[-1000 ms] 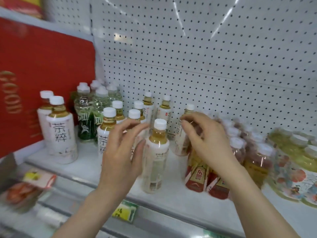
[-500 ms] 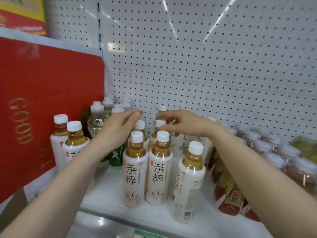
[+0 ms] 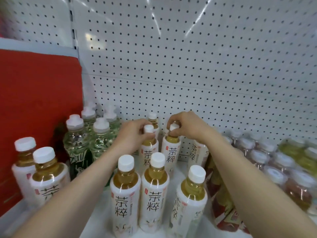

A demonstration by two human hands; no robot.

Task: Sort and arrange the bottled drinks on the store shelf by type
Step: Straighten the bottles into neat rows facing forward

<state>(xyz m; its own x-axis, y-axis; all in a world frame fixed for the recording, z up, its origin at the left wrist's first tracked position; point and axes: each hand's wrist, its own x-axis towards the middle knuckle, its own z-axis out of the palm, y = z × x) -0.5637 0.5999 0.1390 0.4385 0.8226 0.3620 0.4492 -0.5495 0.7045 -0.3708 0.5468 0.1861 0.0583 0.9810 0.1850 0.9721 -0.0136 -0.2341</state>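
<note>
L hand [image 3: 133,134] grips neck of tea bottle [image 3: 147,152], far mid shelf [image 3: 96,219], by pegboard [image 3: 188,66]. R hand [image 3: 188,127] pinches cap of 2nd tea bottle [image 3: 171,152] just right of it; both upright, more tea bottles [image 3: 126,194] nearer.

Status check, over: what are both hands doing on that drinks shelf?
Left hand gripping rear tea bottle at neck. Right hand pinching cap of neighbouring tea bottle. Three front tea bottles stand between forearms, none blocking.

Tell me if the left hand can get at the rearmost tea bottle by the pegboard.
Probably not right away: the left hand is gripping the neck of a tea bottle standing directly before the rearmost bottle, blocking it.
</note>
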